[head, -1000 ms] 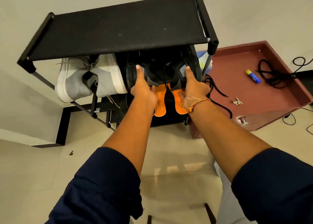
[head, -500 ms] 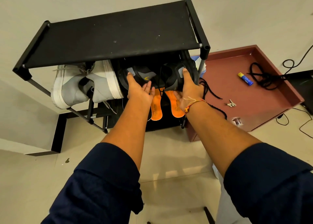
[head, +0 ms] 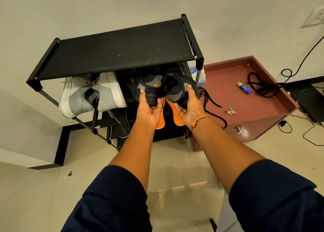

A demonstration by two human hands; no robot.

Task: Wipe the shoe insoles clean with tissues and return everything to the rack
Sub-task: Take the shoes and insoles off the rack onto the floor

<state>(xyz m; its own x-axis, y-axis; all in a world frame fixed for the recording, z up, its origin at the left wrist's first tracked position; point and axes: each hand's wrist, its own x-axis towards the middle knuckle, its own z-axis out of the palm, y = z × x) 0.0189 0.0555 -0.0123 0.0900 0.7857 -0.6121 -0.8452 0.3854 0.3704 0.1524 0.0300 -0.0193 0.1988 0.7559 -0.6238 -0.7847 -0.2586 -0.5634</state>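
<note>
Black shoes [head: 151,93] have slid farther out of the rack [head: 114,56], left hand [head: 149,113] and right hand [head: 191,108] fingers gripping their heels.

cream wall [head: 105,3], tile flr [head: 175,165], maroon cabinet [head: 228,77] rt

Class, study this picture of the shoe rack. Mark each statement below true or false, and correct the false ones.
1. The left hand and right hand each grip one of the black shoes. True.
2. The grey sneakers sit on the rack's top shelf. False: they sit on the shelf beneath it.
3. Two orange insoles show just below the hands. True.
4. The glue stick lies on the floor. False: it lies on the red cabinet, beside the rack.
</note>
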